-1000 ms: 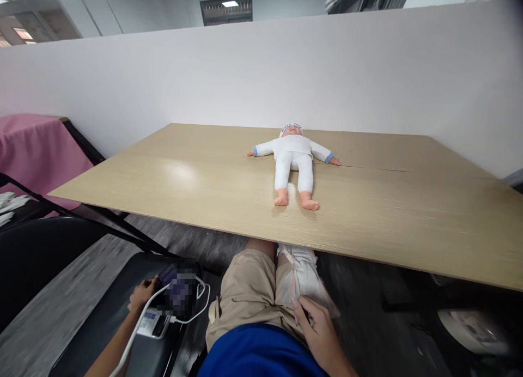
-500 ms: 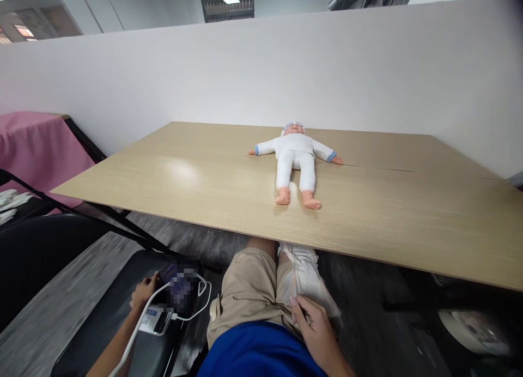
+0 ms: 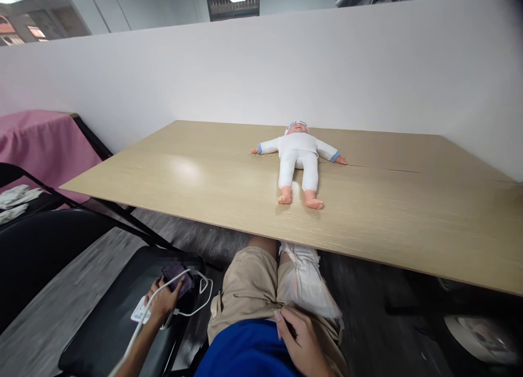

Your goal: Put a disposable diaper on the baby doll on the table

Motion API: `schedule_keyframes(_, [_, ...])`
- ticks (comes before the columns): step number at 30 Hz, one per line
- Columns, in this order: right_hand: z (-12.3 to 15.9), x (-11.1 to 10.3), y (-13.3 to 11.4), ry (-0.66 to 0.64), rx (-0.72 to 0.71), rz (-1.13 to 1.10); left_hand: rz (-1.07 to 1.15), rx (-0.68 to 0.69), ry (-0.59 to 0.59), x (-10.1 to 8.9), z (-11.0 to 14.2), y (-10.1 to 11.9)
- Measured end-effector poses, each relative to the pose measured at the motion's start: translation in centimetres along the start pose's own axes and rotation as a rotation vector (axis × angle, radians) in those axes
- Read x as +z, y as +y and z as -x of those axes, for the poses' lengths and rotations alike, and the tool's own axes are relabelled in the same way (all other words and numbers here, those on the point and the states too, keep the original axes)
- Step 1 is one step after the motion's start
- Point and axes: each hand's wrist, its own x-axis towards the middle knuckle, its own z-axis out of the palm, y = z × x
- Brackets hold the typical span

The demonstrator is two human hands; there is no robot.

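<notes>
A baby doll [image 3: 299,162] in a white suit and cap lies on its back, arms spread, on the wooden table [image 3: 183,175]. Below the table edge, my left hand [image 3: 163,301] rests on a dark phone [image 3: 177,276] with a white cable [image 3: 196,306], lying on a black chair seat [image 3: 110,322]; its fingers curl over the phone. My right hand [image 3: 300,344] lies on my lap with fingers bent, next to a white folded diaper-like cloth [image 3: 306,281] on my thigh. Whether it grips the cloth is unclear.
A white partition wall [image 3: 286,72] runs behind the table. To the left stand a black chair back [image 3: 36,251] and a surface with a pink cover [image 3: 36,148]. A white card-like item [image 3: 139,311] lies beside the phone.
My left hand moved right onto the phone. My right hand slid back toward my body, away from the cloth's end. The view shifted slightly left; the doll stayed put.
</notes>
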Motion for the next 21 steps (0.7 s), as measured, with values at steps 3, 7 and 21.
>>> schedule_keyframes(3, [0.2,-0.1,0.5,-0.019,0.003,0.006,-0.019,0.039,0.015,1.3,0.4,-0.3])
schedule_keyframes(7, [0.3,-0.1,0.7,-0.039,-0.015,0.028,-0.004,0.048,-0.018,1.6,0.1,-0.3])
schedule_keyframes(21, [0.3,0.0,0.8,-0.056,0.018,0.026,-0.058,0.045,0.016,2.6,0.7,-0.1])
